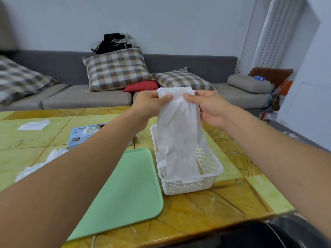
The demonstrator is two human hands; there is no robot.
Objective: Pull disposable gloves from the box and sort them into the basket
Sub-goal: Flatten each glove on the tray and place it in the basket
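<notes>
Hands pinching glove (177, 129) by its cuff, left hand (148, 104) and right hand (209, 108) at either edge, dangling it over basket (211, 178), fingertips dipping inside; box (84, 136) lying behind left forearm.

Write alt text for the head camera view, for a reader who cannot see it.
Both hands, left hand and right hand, pinch the cuff of a white disposable glove hanging over a white perforated basket. A green tray and a blue XL glove box lie to the left on the yellow table.
</notes>
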